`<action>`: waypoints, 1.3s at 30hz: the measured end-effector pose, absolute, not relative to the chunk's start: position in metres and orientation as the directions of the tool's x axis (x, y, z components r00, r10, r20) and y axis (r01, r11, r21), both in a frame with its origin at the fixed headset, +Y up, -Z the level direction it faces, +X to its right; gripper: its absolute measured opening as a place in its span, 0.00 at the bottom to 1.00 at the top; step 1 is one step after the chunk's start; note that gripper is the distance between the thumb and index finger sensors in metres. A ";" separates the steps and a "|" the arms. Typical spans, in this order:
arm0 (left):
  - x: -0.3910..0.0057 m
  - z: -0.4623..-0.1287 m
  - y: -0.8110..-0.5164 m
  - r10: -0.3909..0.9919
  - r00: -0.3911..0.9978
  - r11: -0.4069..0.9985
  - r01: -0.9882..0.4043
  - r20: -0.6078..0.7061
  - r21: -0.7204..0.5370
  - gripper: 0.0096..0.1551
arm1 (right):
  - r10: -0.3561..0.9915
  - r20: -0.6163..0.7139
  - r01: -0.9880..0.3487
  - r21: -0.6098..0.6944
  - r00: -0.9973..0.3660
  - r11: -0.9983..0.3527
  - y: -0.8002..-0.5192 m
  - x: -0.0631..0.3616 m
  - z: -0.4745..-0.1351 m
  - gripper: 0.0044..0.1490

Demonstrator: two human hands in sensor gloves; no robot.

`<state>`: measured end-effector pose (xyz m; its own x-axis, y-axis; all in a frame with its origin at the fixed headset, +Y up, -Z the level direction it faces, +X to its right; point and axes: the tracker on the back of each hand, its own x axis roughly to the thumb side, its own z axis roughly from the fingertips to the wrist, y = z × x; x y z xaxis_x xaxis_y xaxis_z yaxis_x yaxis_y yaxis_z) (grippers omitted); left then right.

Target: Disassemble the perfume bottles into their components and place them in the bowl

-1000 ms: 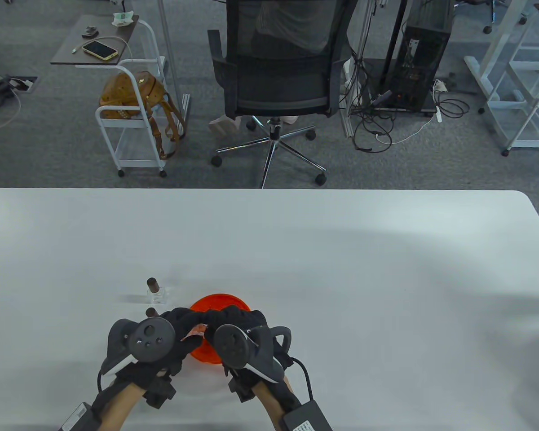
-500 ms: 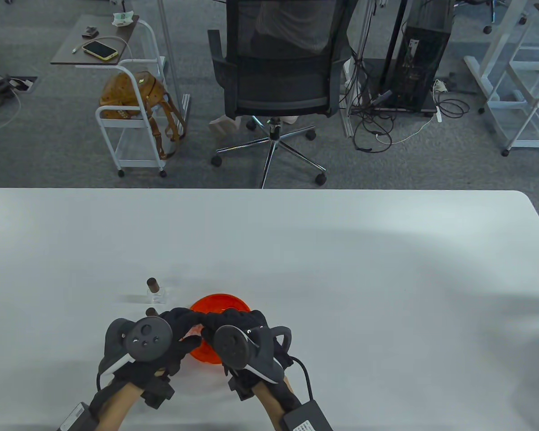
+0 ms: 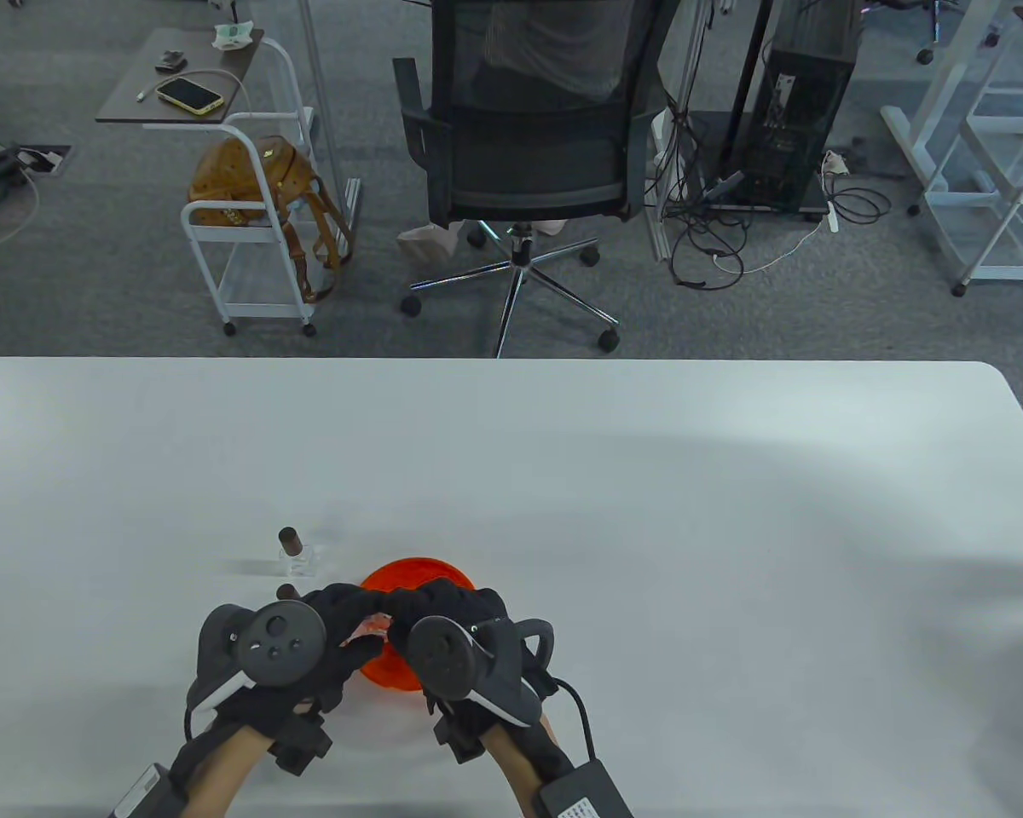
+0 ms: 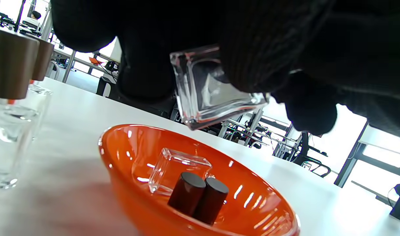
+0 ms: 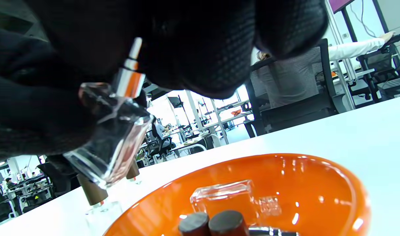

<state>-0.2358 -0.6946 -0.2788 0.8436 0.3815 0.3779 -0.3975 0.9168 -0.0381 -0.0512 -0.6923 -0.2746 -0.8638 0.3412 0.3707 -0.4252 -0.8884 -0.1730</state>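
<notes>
Wrist views show hidden detail: both hands (image 3: 392, 622) gripping glass bottle (image 4: 213, 91) over bowl (image 4: 200, 183).

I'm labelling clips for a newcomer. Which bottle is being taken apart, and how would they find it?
Find the orange bowl at the table's near edge. The bottle is the clear one held tilted just above it by both gloved hands. Unlike the two standing beside the bowl, it has no brown cap.
</notes>
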 end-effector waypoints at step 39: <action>-0.237 -0.278 -0.695 0.391 0.841 0.915 -0.401 0.375 -0.055 0.30 | 0.345 0.375 -0.424 -0.154 -0.861 -0.892 -0.691 -0.051 -0.275 0.26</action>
<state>-0.2372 -0.6955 -0.2784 0.8406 0.3909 0.3751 -0.4009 0.9145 -0.0546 -0.0511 -0.6908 -0.2753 -0.8608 0.3445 0.3746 -0.4242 -0.8923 -0.1542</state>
